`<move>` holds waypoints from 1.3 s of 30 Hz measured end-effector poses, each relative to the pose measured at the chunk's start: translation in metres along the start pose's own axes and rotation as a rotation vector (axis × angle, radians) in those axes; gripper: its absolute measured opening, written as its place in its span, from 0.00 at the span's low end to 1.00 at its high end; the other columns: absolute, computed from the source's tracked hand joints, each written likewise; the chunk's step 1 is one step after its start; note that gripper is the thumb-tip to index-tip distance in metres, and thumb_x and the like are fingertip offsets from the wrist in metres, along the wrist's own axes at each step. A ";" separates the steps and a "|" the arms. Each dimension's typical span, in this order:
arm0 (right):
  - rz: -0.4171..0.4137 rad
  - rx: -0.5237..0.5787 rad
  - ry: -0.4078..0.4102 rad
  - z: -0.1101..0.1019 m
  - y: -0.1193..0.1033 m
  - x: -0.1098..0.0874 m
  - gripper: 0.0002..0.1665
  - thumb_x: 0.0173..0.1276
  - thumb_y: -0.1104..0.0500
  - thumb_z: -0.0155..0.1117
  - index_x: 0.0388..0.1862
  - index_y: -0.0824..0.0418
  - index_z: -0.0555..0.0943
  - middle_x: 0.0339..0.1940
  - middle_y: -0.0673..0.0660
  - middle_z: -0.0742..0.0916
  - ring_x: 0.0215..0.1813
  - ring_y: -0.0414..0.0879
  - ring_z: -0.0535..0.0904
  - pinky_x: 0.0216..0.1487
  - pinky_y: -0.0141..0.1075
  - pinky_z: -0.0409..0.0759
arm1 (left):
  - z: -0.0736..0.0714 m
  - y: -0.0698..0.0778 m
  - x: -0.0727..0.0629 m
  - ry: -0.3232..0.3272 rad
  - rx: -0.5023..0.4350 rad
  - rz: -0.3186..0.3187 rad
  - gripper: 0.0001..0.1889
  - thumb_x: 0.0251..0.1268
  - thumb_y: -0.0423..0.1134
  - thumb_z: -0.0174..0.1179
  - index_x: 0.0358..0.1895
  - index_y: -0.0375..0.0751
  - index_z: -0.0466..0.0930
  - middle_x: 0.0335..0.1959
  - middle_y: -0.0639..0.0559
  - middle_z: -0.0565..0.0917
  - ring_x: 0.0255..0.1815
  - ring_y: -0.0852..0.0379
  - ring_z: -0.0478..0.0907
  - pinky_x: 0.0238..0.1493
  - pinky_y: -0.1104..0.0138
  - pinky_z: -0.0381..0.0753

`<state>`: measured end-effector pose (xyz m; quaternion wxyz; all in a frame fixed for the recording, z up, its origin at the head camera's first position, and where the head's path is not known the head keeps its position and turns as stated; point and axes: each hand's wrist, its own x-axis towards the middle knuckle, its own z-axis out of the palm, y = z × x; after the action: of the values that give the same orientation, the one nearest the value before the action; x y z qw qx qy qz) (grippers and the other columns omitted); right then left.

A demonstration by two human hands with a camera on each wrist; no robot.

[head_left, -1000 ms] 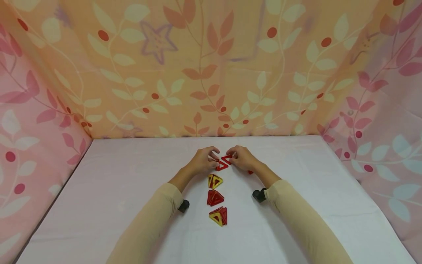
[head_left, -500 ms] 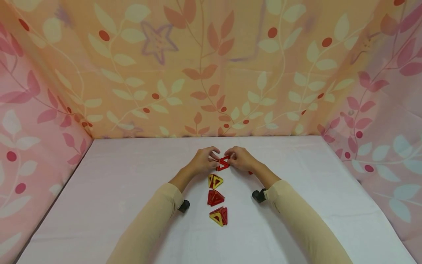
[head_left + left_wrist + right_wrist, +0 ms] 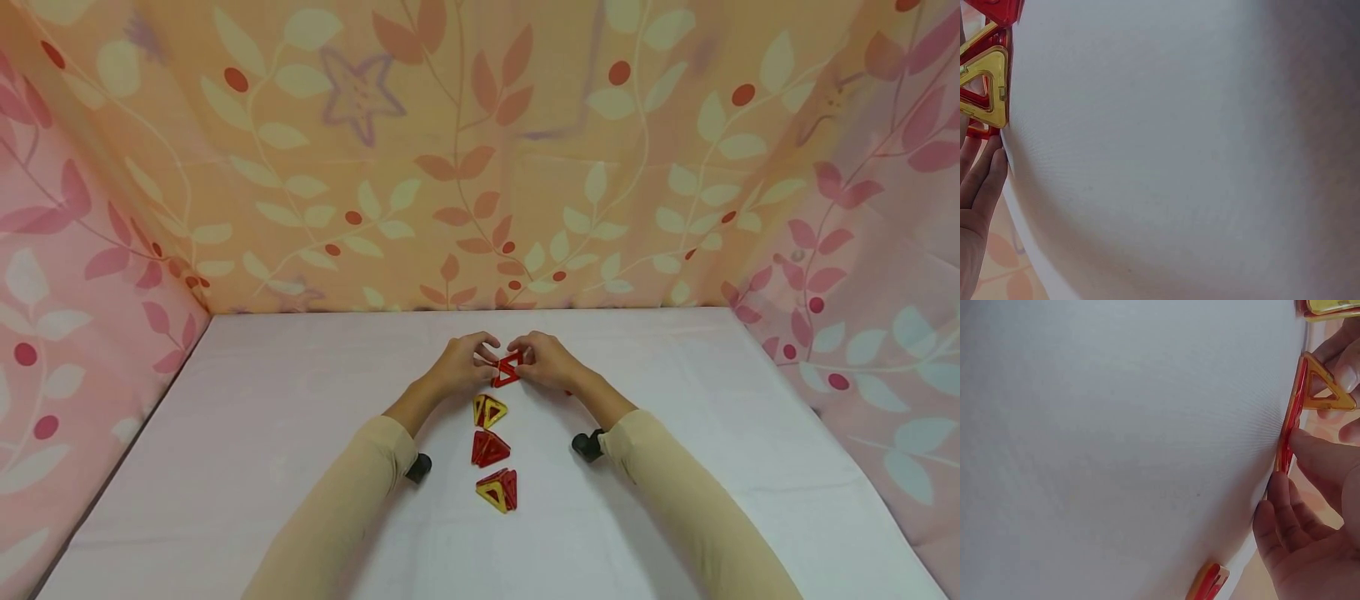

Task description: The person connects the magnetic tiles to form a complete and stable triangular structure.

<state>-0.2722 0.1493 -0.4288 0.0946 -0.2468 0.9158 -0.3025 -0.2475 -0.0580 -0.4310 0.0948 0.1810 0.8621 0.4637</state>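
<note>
Two red triangular magnetic tiles (image 3: pixel 506 377) lie edge to edge on the table between the hands in the head view. My left hand (image 3: pixel 465 365) pinches an orange-looking triangular tile (image 3: pixel 1330 400) that stands up at the flat tiles' left edge; the right wrist view shows its fingertips on it. My right hand (image 3: pixel 551 361) holds the farther red tile (image 3: pixel 1285 444), thumb on top and fingers at its outer edge. Nearer the person stand three small tile pyramids in a column: a yellow-and-red pyramid (image 3: pixel 491 412), a red pyramid (image 3: pixel 491 448), and a red-and-yellow pyramid (image 3: pixel 497 491).
Another red tile (image 3: pixel 1209 581) lies on the table by the right wrist, mostly hidden by the arm in the head view. A white cloth (image 3: pixel 262 433) covers the table. Patterned curtains (image 3: pixel 465 167) stand behind and at both sides.
My right hand has moved slightly left, bringing the farther red tile against the nearer one, so the gap between them has closed. The left hand and the pyramids have stayed in place.
</note>
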 end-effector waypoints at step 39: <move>-0.084 0.045 0.128 0.000 -0.006 -0.004 0.17 0.63 0.69 0.70 0.51 0.66 0.82 0.38 0.56 0.85 0.37 0.47 0.77 0.44 0.37 0.80 | 0.000 -0.001 -0.001 0.005 -0.016 -0.010 0.20 0.63 0.29 0.66 0.57 0.38 0.75 0.45 0.44 0.85 0.46 0.48 0.84 0.52 0.60 0.83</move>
<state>-0.2664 0.1473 -0.4257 0.0286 -0.2632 0.9016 -0.3421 -0.2465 -0.0591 -0.4315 0.0964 0.1746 0.8595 0.4706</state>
